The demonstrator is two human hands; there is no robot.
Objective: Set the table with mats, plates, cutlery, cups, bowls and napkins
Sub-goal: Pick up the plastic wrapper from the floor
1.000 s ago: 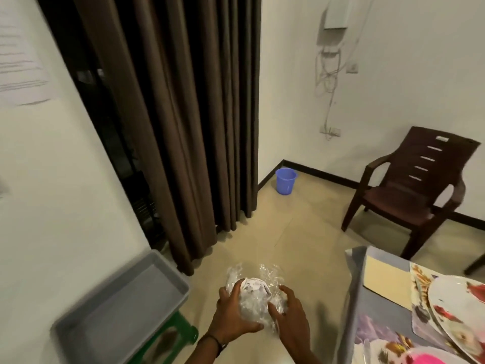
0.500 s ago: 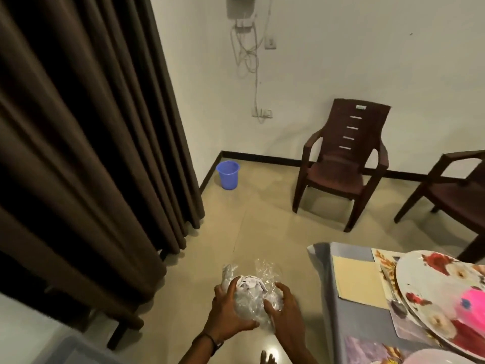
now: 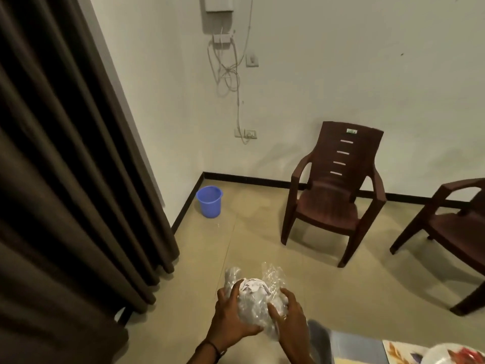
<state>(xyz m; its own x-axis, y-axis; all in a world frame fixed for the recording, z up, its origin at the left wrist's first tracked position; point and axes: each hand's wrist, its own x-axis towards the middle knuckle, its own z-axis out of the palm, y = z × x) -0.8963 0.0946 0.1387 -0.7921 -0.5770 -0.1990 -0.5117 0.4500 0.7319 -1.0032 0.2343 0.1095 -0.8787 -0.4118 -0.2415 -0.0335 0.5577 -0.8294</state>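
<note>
A clear plastic bag [image 3: 253,298] with white paper items inside is held low in the middle, above the floor. My left hand [image 3: 231,319] grips its left side with curled fingers. My right hand [image 3: 288,319] grips its right side, thumb pressed into the plastic. At the bottom right the table [image 3: 341,345] shows a grey cloth corner, a floral mat [image 3: 401,350] and the rim of a floral plate [image 3: 456,355], mostly cut off by the frame edge.
A dark brown curtain [image 3: 65,179] fills the left side. A blue bucket [image 3: 209,201] stands in the corner. A brown plastic chair [image 3: 333,190] stands against the wall and a second one [image 3: 451,232] stands at the right. Beige floor lies between.
My view has swung right and risen; the grey tub and stool left the frame and most of the table dropped out. Both hands keep the same hold on the bag.
</note>
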